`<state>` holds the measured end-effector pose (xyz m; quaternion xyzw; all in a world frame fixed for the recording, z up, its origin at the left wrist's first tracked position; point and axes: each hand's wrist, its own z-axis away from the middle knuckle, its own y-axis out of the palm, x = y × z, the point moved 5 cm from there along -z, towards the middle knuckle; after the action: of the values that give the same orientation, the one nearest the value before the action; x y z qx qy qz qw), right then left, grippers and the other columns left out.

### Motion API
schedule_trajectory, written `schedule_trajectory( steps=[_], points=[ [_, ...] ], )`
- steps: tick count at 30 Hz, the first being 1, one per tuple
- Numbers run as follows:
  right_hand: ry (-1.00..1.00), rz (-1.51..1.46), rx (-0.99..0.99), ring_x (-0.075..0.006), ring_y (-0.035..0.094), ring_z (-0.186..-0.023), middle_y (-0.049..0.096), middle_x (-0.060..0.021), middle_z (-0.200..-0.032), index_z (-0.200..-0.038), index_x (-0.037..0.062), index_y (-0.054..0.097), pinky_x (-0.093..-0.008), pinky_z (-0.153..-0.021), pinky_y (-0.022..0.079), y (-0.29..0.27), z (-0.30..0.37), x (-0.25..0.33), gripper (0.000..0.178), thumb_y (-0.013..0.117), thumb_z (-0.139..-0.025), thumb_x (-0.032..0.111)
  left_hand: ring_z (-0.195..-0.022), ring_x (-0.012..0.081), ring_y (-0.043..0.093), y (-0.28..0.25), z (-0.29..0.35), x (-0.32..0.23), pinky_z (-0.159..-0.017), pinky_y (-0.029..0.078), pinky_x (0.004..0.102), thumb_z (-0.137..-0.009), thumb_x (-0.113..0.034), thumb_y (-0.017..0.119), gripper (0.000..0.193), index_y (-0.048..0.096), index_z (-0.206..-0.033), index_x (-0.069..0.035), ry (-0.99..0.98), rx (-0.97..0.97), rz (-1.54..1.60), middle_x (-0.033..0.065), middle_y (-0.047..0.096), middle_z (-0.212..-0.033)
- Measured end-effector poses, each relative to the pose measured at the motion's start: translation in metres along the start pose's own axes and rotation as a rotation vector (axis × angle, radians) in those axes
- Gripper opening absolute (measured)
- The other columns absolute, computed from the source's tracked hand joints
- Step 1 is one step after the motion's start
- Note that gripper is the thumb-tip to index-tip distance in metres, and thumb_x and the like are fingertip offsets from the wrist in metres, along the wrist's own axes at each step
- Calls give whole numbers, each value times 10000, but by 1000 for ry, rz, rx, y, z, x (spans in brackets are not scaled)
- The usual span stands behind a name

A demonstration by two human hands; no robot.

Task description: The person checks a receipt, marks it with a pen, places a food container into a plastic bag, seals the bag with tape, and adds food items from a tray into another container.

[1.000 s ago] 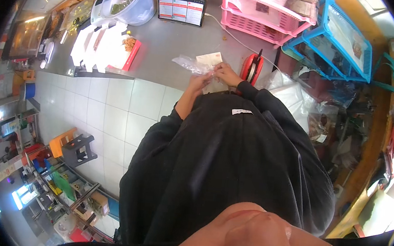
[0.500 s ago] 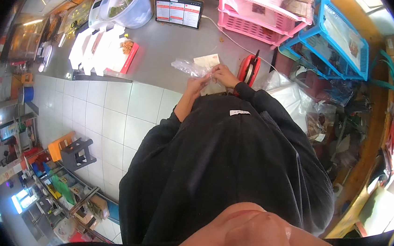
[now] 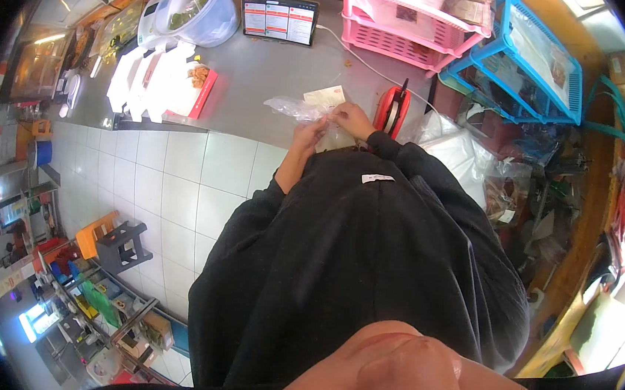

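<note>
Both hands meet at the near edge of the metal counter. A clear plastic bag point(image 3: 290, 107) is pinched in my left hand point(image 3: 309, 134), its loose end spreading away to the left. My right hand point(image 3: 353, 120) has its fingertips pressed together on the same bag, close to the left fingertips. Just beyond the fingers lies a cream-coloured paper slip point(image 3: 326, 95), partly covered by the bag. Right of my right hand stands a red tape dispenser point(image 3: 393, 111). What is inside the bag, if anything, I cannot make out.
At the back of the counter point(image 3: 264, 72) a tablet point(image 3: 279, 20) stands with its cable running right. Pink baskets point(image 3: 408, 40) and a blue rack point(image 3: 532, 66) fill the back right. White boxes point(image 3: 148, 80) and a clear tub point(image 3: 202, 14) are at left; white plastic bags point(image 3: 454, 148) lie at right.
Both hands stay together on the bag, with only slight finger movement. The bag's loose end has shifted a little to the left. The whole view has moved slightly.
</note>
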<state>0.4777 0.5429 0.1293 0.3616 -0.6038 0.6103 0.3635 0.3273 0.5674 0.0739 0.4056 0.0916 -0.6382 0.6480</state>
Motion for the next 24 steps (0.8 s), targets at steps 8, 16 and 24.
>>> schedule_trajectory(
  steps=[8,16,24],
  points=[
    [19,-606,49,-213,555,-896,603,-103,-900,-889,57,630,-312,-849,411,-6,4,-13,241,666,-769,263,-850,130,588,-2,-7,3,-724,435,245,-758,-150,714,321,577,-1030,-49,-19,21,31,23,616,-938],
    [-157,-167,50,-231,533,-952,593,-85,-943,-894,42,634,-311,-870,399,-9,12,7,154,650,-759,114,-858,106,590,-8,-14,2,-710,428,215,-765,-169,709,296,586,-1007,-50,-92,82,18,5,624,-923],
    [-50,-286,-52,-205,509,-951,567,-88,-959,-829,11,637,-318,-853,396,13,1,-25,156,565,-827,150,-895,128,582,-10,-16,11,-720,428,262,-758,-141,712,329,580,-1041,-38,-32,98,70,19,624,-954]
  ],
)
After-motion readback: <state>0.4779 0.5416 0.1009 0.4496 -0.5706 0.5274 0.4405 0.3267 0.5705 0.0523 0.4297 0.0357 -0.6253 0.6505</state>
